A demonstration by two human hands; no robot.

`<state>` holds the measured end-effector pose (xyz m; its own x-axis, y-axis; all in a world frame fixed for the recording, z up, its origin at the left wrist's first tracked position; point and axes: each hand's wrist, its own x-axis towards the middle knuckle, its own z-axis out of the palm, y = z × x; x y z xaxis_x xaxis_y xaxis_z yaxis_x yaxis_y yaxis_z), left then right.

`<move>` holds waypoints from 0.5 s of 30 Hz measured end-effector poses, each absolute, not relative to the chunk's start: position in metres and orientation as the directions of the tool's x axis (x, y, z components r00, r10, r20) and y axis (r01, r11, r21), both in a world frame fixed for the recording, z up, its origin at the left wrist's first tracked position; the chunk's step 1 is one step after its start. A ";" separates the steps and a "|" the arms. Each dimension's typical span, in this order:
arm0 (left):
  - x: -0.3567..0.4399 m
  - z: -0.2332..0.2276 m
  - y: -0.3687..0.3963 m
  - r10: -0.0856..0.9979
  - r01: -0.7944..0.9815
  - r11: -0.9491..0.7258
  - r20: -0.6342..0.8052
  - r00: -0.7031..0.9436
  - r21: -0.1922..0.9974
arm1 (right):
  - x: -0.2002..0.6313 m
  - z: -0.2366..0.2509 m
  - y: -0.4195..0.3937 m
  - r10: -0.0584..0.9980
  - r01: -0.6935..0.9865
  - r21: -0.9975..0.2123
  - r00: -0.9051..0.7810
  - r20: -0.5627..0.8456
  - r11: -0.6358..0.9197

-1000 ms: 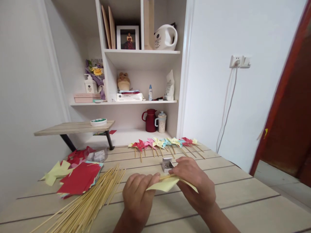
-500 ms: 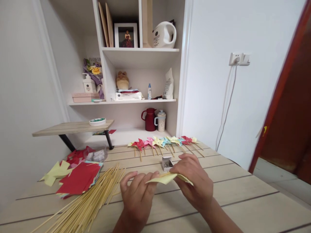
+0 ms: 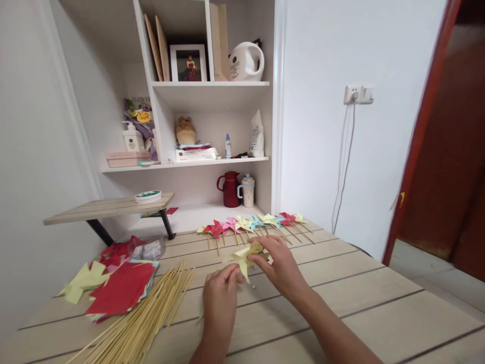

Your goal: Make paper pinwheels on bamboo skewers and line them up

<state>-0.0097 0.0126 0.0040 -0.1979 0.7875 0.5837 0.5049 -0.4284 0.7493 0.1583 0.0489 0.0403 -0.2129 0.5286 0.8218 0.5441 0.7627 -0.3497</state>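
Hands moved forward; both hands' fingers pinch shut on yellow pinwheel.

both hands forward and close together, left hand pinching, right hand fingers curled, forearms converging

Past the hands, white shelves fill the corner, holding a framed photo, a white jug, a soft toy, a small bottle and a bag. Lower down stand a red flask and a pale mug. To the left of the hands, a low wooden riser on black legs sits against a plain white wall. To the right, another white wall carries a socket with a cord hanging down. Farther right is a dark red door. The counter is pale planked wood. Light is soft and even.
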 end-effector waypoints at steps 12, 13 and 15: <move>-0.031 0.006 0.023 0.912 -0.406 -0.159 -0.024 -0.410 0.900 | 0.144 0.030 0.035 0.923 0.044 -0.940 -0.207 0.324 0.339; -0.031 0.005 0.023 0.903 -0.437 -0.181 -0.027 -0.428 0.881 | 0.136 0.024 0.034 0.913 0.058 -0.964 -0.342 0.224 0.259; -0.032 0.005 0.024 0.882 -0.458 -0.232 -0.012 -0.470 0.858 | 0.120 0.012 0.030 0.867 0.074 -0.984 -0.487 0.106 0.162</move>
<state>-0.0322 0.0237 0.0045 -0.4702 0.8825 -0.0118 -0.4576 -0.2324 0.8582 0.1195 0.0301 0.0119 -0.4875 0.8667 0.1058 0.0742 0.1618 -0.9840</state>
